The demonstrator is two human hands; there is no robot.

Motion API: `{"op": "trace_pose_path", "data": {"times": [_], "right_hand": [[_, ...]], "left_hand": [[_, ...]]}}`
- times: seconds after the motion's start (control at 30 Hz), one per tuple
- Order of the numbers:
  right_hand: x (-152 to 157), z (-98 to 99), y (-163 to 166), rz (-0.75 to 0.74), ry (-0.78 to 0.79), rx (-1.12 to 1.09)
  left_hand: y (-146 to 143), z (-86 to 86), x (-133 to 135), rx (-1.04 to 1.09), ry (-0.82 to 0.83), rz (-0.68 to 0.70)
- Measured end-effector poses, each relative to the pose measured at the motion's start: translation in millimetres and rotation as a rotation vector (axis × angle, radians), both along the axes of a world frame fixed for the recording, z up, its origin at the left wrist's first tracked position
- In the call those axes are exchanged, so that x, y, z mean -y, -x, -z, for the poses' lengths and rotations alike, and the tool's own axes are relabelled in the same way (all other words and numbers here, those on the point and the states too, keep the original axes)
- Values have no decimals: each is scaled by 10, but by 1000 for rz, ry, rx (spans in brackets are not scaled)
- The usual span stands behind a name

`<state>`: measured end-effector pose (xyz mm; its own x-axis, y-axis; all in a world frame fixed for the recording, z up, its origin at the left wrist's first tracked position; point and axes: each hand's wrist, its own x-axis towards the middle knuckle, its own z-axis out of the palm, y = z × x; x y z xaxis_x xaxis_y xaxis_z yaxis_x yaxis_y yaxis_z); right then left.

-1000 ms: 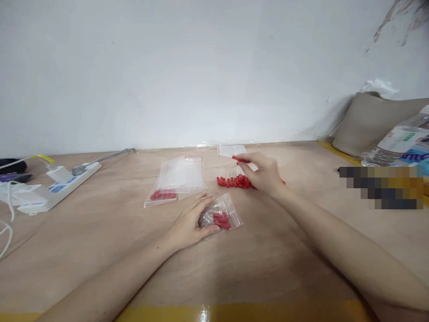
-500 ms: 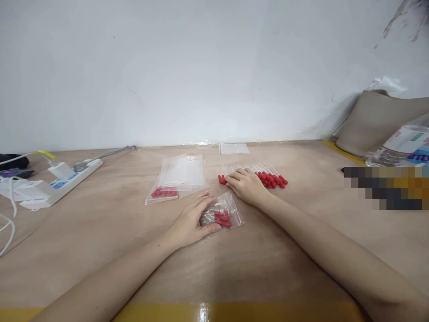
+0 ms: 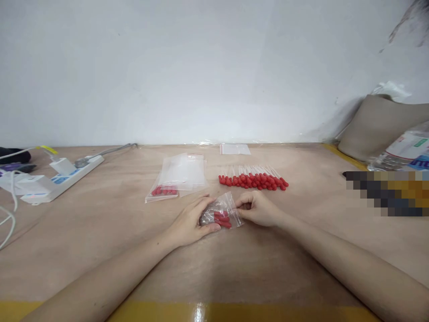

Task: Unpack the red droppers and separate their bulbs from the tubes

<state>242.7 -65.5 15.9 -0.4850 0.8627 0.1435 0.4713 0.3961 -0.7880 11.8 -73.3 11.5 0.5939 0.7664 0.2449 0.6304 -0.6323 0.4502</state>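
A small clear zip bag [image 3: 221, 213] with red-tipped pieces inside lies on the wooden table [image 3: 100, 232]. My left hand [image 3: 187, 223] grips its left end with curled fingers. My right hand [image 3: 259, 209] pinches the bag's right edge, fingers closed. Just behind the hands, a row of red-tipped clear droppers [image 3: 253, 178] lies loose on the table. Farther left, a stack of empty clear bags [image 3: 182, 172] rests partly over a filled bag of red pieces [image 3: 162, 192].
One more empty bag [image 3: 235, 149] lies by the wall. A white power strip with plugs and cables [image 3: 55, 179] is at the left. A beige cushion [image 3: 378, 123] and a water bottle [image 3: 402, 150] sit at the right. A yellow strip marks the near table edge.
My right hand left the row of droppers and came back toward me to the bag's right edge. My left hand stayed on the bag.
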Motion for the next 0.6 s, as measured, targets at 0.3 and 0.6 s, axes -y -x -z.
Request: {"op": "trace_pose_path", "data": {"times": [0.3, 0.6], "right_hand": [[53, -107, 143, -119, -140, 72], [70, -72, 156, -125, -14, 42]], "left_hand": [[-26, 32, 11, 66, -37, -23], [-18, 4, 19, 34, -4, 25]]}}
